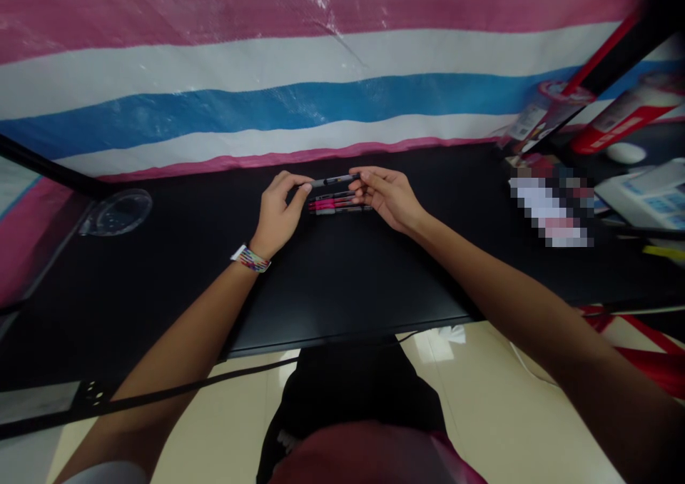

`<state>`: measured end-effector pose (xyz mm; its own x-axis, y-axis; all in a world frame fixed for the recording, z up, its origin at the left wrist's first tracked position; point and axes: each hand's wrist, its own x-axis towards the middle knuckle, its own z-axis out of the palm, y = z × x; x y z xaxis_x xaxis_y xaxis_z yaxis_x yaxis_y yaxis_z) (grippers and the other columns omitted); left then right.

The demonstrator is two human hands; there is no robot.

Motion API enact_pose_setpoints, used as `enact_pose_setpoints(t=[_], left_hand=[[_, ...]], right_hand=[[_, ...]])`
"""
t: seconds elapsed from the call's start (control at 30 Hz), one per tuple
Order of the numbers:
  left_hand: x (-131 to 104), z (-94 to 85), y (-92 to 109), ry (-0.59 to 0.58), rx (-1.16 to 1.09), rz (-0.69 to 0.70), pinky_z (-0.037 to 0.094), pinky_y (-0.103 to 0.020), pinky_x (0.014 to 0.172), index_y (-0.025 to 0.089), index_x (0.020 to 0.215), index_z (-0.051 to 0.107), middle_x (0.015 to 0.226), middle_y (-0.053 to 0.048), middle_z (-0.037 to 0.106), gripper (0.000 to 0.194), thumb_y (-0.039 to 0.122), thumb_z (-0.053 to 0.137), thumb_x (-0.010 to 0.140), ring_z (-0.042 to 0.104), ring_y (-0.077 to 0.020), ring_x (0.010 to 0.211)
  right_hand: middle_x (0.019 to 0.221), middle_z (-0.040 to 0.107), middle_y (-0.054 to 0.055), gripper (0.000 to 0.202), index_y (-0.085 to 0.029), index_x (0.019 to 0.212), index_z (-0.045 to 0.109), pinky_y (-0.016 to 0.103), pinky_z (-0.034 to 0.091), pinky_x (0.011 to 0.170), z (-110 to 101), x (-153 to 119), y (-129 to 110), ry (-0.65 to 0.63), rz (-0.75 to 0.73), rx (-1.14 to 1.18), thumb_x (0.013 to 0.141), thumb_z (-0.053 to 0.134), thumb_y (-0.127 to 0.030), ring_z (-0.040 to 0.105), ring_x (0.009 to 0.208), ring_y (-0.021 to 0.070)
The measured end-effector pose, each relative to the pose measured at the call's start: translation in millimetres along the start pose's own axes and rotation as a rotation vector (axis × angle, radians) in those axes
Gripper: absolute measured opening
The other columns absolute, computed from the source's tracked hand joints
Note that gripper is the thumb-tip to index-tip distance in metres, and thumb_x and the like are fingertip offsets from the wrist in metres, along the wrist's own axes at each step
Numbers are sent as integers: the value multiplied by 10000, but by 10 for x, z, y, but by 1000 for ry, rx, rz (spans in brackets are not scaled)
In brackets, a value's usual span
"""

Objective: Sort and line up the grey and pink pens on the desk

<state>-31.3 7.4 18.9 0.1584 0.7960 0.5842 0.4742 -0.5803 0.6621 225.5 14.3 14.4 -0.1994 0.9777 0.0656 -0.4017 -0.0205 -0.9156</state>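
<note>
Between my two hands a dark pen [336,180] lies level, just over the black tabletop. My left hand [279,211] pinches its left end with thumb and forefinger. At the right end, the fingers of my right hand [389,197] are closed on the same pen. Below it on the table several more pens [332,204] lie side by side, some with pink parts and others grey or black. The lower fingers of my right hand hang over their right ends; whether they touch cannot be made out.
A clear plastic lid [118,211] lies at the left of the black table [342,277]. To the right stand a cup with a red straw [535,116], a red and white container [626,120] and a white rounded object [626,153]. Striped sheeting [300,106] hangs along the back.
</note>
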Motion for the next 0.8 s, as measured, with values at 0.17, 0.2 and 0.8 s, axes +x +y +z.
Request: enact_pose_setpoints(t=[0.17, 0.2, 0.8], left_hand=[[-1, -6, -17, -16, 47, 8, 527, -436, 880, 256, 801, 703, 800, -50, 635, 611, 698, 475, 1157, 617, -247, 835], [0, -7, -15, -17, 40, 8, 520, -435, 864, 255, 770, 682, 773, -46, 611, 630, 693, 460, 1164, 606, -243, 812], [3, -8, 54, 27, -10, -5, 598, -444, 982, 284, 1010, 875, 1004, -40, 842, 193, 462, 803, 1029, 748, -252, 973]], right_hand=[[897, 828, 37, 342, -217, 1052, 864, 354, 695, 845, 6, -17, -9, -50, -34, -10, 863, 983, -475, 725, 785, 158], [898, 828, 34, 337, -223, 1057, 865, 354, 697, 848, 5, -18, -14, -51, -34, -20, 865, 981, -474, 726, 784, 158], [933, 831, 65, 323, -210, 1166, 805, 373, 701, 913, -59, -13, -102, -45, 129, 99, 1003, 748, -482, 772, 887, 208]])
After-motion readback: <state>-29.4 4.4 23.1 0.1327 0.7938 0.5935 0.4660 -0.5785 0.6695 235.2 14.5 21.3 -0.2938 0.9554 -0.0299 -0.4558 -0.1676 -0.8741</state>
